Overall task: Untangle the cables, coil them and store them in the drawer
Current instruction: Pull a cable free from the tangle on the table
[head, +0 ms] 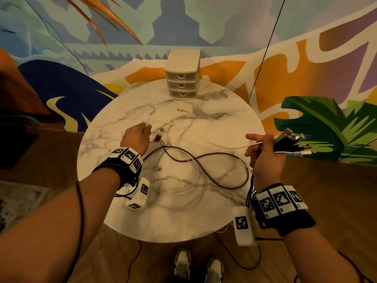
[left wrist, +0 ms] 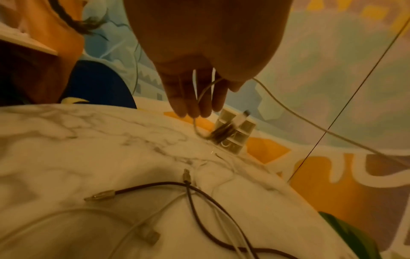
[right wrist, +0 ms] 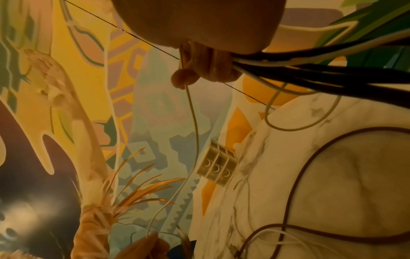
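A thin white cable (head: pixel 224 146) runs taut between my two hands above the round marble table (head: pixel 224 123). My left hand (head: pixel 136 135) pinches it near one end, and a connector dangles under the fingers (left wrist: pixel 195 98). My right hand (head: pixel 263 148) grips a bundle of black and white cables (head: pixel 289 139), whose USB plugs stick out to the right, and it also pinches the white cable (right wrist: pixel 195 131). A maroon cable (head: pixel 214 156) and loose white cables (head: pixel 183 180) lie tangled on the table between my hands. All drawers of the small three-drawer unit (head: pixel 182 78) at the table's far edge are closed.
A thin black wire (head: pixel 263 52) hangs down past the table's right rear edge. A painted mural wall stands behind the table. My shoes (head: pixel 197 266) are on the wooden floor at the table's near edge, and a rug (head: pixel 18 201) lies at the left.
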Motion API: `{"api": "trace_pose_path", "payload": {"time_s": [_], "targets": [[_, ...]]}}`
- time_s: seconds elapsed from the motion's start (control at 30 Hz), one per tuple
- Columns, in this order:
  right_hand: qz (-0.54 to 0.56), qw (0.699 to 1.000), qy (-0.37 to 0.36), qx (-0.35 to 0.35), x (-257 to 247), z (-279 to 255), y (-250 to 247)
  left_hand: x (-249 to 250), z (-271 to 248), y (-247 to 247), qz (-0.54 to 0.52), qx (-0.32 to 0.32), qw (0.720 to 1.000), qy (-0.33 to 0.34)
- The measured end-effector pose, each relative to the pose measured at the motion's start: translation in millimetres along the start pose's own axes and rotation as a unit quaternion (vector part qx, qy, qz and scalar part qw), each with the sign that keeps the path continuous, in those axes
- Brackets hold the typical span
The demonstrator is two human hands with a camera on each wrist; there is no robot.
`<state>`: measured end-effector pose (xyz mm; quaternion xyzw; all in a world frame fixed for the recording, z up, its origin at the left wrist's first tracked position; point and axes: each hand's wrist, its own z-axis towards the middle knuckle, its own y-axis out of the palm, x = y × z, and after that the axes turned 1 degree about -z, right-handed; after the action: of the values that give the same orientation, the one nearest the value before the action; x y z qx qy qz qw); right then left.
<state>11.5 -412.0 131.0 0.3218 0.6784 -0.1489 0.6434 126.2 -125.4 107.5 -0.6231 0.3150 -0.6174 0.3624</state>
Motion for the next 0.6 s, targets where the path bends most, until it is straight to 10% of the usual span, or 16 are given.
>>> {"api": "trace_pose_path", "payload": {"time_s": [0.27, 0.53, 0.6], "targets": [[-0.022, 0.998, -0.040, 0.053, -12.0, 8.4, -32.4, 71.2, -85.2, 22.9, -0.300, -0.294, 0.907, -0.007], [-0.153, 0.987, -0.008, 0.043, -24.9, -2.9, -105.7, 40.1, -198.0, 135.1, -0.143, -0.638, 0.748, -0.112], [-0.190, 0.982, 0.011, 0.017, -26.6, -10.9, -123.3, 39.1, -210.5, 154.6, 0.020, -0.657, 0.753, -0.036]]}}
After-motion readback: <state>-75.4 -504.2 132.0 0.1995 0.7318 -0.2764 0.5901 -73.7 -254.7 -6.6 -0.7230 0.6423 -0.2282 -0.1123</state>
